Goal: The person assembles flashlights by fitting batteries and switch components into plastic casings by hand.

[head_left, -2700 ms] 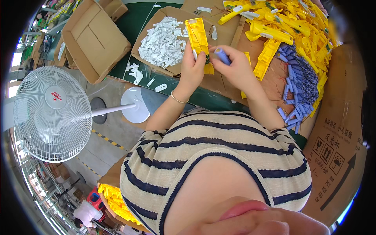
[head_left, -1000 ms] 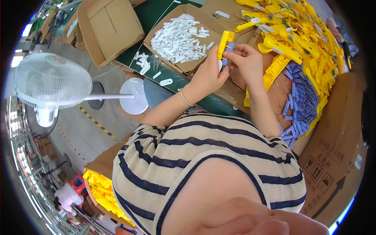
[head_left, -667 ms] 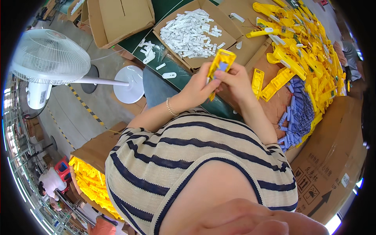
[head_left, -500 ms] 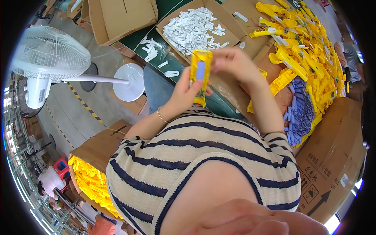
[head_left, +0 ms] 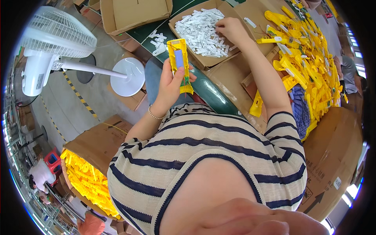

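In my left hand (head_left: 172, 80) is a long yellow plastic housing (head_left: 185, 58), held upright with the thumb across its lower part. Inside it lies a blue cylindrical battery (head_left: 179, 58), with thin wires near the top and a bit of green circuit board by my thumb. My right hand (head_left: 232, 31) reaches over the right side of a shallow cardboard box of small white plastic pieces (head_left: 197, 31). Its fingertips are pinched together at the pile. Whatever is between them is hidden.
A heap of yellow housings (head_left: 309, 62) covers the table at right, with blue batteries (head_left: 299, 103) beside it. Loose white pieces (head_left: 158, 43) lie on the green tabletop. A white fan (head_left: 58, 35) stands at left. A carton of yellow parts (head_left: 86, 180) is lower left.
My right hand has left the yellow housing and moved up and right to the white pieces. My left hand has shifted the housing slightly left.
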A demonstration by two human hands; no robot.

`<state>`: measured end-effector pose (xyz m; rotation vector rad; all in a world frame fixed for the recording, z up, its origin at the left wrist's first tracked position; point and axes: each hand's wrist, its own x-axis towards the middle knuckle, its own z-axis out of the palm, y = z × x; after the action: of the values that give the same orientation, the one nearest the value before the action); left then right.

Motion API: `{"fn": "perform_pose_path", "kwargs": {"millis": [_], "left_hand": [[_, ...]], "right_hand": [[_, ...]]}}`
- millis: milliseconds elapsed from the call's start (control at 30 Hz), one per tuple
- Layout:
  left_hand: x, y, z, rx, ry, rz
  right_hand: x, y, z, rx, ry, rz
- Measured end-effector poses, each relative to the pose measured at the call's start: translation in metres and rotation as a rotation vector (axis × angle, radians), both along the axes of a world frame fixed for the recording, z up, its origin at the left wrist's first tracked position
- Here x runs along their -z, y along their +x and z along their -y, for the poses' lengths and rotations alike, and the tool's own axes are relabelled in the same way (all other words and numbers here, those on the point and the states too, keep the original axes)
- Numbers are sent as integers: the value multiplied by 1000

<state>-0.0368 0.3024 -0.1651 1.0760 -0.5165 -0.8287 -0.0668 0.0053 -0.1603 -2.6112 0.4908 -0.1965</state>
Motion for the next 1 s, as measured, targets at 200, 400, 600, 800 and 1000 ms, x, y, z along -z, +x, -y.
{"fn": "perform_pose_path", "kwargs": {"millis": [200, 400, 600, 800, 1000], "left_hand": [[-2, -2, 14, 36, 42, 4], [-23, -17, 48, 137, 30, 59], [-26, -30, 62, 251, 55, 207], [-34, -34, 64, 306, 205, 369], [-37, -26, 64, 444, 296, 357]], "right_hand": [[-59, -45, -42, 174, 381, 381], [-82, -75, -102, 213, 927, 517], [-80, -87, -98, 315, 846, 586], [-76, -96, -92, 313, 762, 556], [-83, -102, -71, 335, 382, 143]]}}
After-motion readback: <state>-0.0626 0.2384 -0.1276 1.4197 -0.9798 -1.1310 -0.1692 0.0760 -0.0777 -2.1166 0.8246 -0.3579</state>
